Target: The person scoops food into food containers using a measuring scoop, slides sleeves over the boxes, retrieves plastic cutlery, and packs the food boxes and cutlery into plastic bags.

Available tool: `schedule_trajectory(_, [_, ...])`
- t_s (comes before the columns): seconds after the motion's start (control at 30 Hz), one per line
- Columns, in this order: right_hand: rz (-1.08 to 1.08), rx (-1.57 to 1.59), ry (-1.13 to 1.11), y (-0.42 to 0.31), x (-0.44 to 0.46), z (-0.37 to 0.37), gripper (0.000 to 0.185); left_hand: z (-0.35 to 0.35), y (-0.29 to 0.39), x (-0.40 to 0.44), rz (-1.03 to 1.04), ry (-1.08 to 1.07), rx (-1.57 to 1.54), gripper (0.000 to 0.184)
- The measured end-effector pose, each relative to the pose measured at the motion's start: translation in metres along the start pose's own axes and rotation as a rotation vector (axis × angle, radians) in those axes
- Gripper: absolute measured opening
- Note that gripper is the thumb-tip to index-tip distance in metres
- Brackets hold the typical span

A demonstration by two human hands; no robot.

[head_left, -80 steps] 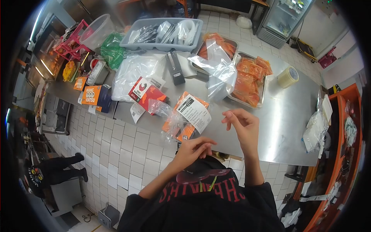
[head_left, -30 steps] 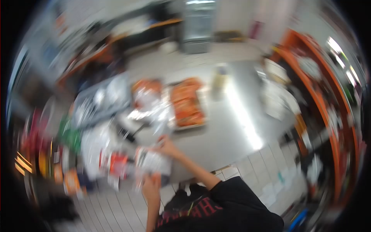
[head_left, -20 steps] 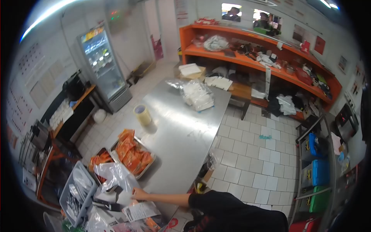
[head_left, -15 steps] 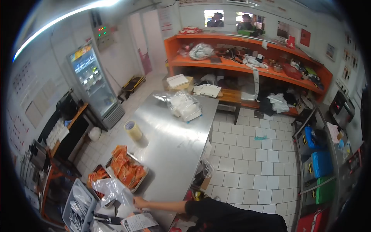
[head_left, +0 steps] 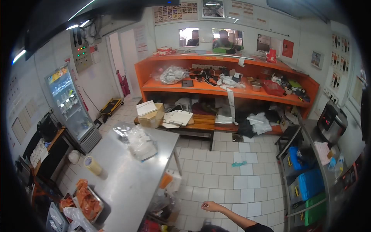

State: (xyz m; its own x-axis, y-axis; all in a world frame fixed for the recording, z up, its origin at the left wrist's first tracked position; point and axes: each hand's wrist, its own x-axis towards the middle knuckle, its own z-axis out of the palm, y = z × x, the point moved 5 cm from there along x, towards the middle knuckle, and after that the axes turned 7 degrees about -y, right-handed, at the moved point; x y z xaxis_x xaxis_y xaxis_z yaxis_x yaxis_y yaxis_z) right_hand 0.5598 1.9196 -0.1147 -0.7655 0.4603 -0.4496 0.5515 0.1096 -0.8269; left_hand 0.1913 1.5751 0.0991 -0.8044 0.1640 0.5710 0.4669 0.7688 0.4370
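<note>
Steel table (head_left: 127,185), orange packets (head_left: 88,202) well apart from fingers (head_left: 205,205)

Floor tiles (head_left: 228,192), below the fingers (head_left: 203,206) of the right hand (head_left: 210,206): off-white and pale grey, in a rectangular grid with darker joint lines. Sleeve (head_left: 259,228), right of the fingers: plain black. Table (head_left: 127,197), left of the fingers: silver-grey. Packets (head_left: 87,202), far left of the fingers: orange. Tape roll (head_left: 92,165), left of and beyond the fingers: pale yellow. Scrap (head_left: 239,164), beyond the fingers: teal. Shelf unit (head_left: 216,89), farther beyond the fingers: orange. Bins, right of the fingers: 2 blue bins (head_left: 310,185), 1 green bin (head_left: 315,209).
</note>
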Motion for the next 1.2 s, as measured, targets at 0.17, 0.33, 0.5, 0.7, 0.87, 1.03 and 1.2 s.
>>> schedule_trajectory(0.17, [-0.330,0.379,-0.155,-0.051,-0.022,-0.060,0.036,0.065,0.184,-0.043,0.056,-0.417,-0.400,0.029])
schedule_trajectory(0.33, [-0.581,0.327,-0.338,-0.171,-0.019,-0.109,0.036,0.137,0.363,-0.125,0.210,-0.990,-0.786,0.032])
schedule_trajectory(0.5, [-0.227,0.018,-0.135,-0.054,0.051,-0.246,0.040,0.223,0.518,-0.158,0.771,-1.127,-0.854,0.019])
schedule_trajectory(0.7, [0.234,-0.667,0.094,0.030,0.022,-0.499,0.025,0.277,0.749,-0.085,1.063,-1.054,-1.001,0.031])
schedule_trajectory(0.87, [-0.022,-0.789,0.400,0.043,0.080,-0.672,0.016,0.376,0.871,-0.060,0.922,-1.219,-0.965,0.027])
schedule_trajectory(1.03, [0.000,-0.325,0.341,-0.004,0.154,-0.888,0.017,0.592,0.873,-0.140,0.730,-1.388,-0.791,0.026])
schedule_trajectory(1.2, [-0.205,-0.640,0.314,-0.010,0.286,-1.067,0.015,0.745,0.653,-0.318,0.370,-1.632,0.093,0.027])
